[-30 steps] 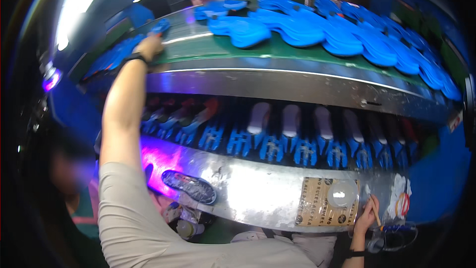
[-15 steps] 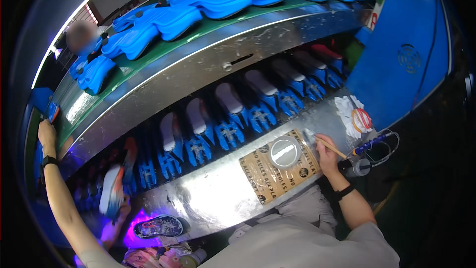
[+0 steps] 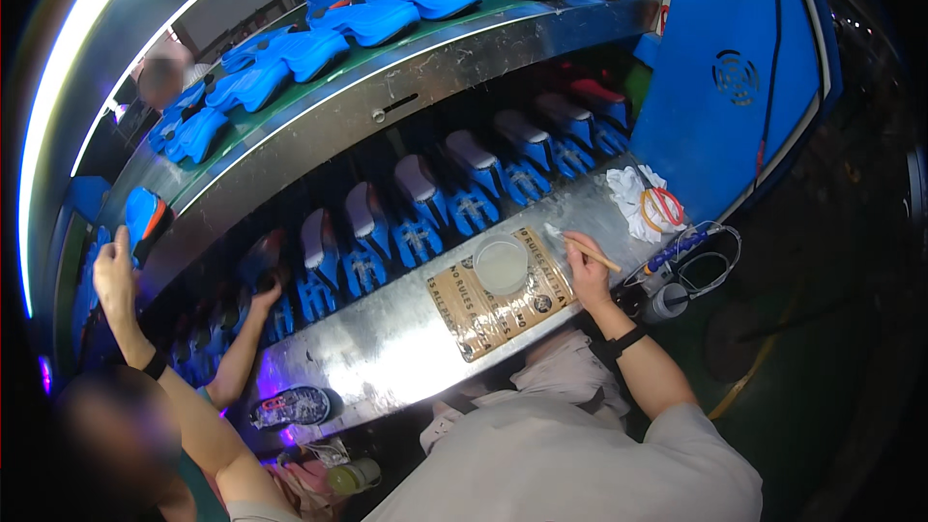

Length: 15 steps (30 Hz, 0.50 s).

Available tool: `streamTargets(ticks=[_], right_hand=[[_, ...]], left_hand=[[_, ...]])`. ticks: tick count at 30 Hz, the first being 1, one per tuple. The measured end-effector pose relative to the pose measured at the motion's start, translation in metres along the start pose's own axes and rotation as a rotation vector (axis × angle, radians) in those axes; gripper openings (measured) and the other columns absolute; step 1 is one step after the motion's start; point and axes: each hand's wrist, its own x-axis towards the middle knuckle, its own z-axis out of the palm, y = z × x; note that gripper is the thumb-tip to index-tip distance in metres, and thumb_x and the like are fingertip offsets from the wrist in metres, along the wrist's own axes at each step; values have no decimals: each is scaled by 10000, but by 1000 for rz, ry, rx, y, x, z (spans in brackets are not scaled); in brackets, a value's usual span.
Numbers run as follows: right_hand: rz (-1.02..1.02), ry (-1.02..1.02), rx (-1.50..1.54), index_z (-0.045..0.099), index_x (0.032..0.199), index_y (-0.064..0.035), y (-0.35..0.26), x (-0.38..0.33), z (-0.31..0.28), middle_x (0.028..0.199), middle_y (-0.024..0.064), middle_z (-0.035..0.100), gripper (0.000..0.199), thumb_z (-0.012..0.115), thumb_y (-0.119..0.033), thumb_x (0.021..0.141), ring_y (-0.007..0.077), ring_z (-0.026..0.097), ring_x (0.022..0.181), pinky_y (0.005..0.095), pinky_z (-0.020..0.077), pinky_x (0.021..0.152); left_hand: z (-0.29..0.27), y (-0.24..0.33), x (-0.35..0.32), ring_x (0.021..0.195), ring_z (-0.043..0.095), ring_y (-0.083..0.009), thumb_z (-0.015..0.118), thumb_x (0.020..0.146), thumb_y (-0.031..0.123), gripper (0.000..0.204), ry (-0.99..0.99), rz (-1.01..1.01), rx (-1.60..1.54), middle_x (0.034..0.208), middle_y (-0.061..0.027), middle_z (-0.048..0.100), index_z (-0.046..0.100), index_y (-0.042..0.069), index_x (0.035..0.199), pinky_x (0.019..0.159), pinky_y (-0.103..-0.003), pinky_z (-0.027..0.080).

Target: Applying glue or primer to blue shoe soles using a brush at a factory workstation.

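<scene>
My left hand (image 3: 116, 278), raised at the far left with a black band on its wrist, is closed at the lower end of a blue shoe with an orange band (image 3: 147, 217). The shoe tilts up beside the upper green shelf; the exact grip is partly hidden. In my right hand (image 3: 588, 269) is a brush with a wooden handle (image 3: 601, 258), its whitish bristles pointing left. Left of the brush, a round tub of pale liquid (image 3: 501, 266) rests on a printed brown cardboard sheet (image 3: 464, 333) on the metal bench (image 3: 377, 367).
Blue shoe-shaped pieces (image 3: 382, 17) line the upper shelf. Pale-soled shoes (image 3: 364, 210) on blue holders fill the lower rack. A co-worker's hand (image 3: 265, 298) touches a dark shoe there. A dark insole-like piece (image 3: 292, 408) and white cloth (image 3: 628, 203) lie on the bench.
My left hand has brought the blue and orange shoe right, away from the far left edge. The co-worker leans into view, hand now at the rack. My right hand still holds the brush.
</scene>
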Motion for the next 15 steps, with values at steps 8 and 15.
streamTargets(ticks=[8, 15], right_hand=[[73, -78, 85, 639, 1176, -23, -15, 1, -2, 1023, 68, 651, 231, 556, -147, 1000, 135, 609, 948, 270, 485, 834], [18, -210, 298, 645, 1136, -12, -78, 16, -5, 981, 42, 658, 217, 558, -159, 1002, 112, 602, 881, 257, 491, 760]], left_hand=[[29, -22, -87, 872, 652, -146, 663, 939, 234, 251, -273, -185, -1072, 1002, -34, 675, 626, 80, 1132, 773, -343, 504], [79, 49, -302, 985, 667, -256, 601, 876, 123, 374, -583, -377, -1404, 1133, -145, 661, 573, -52, 1205, 920, -373, 523]])
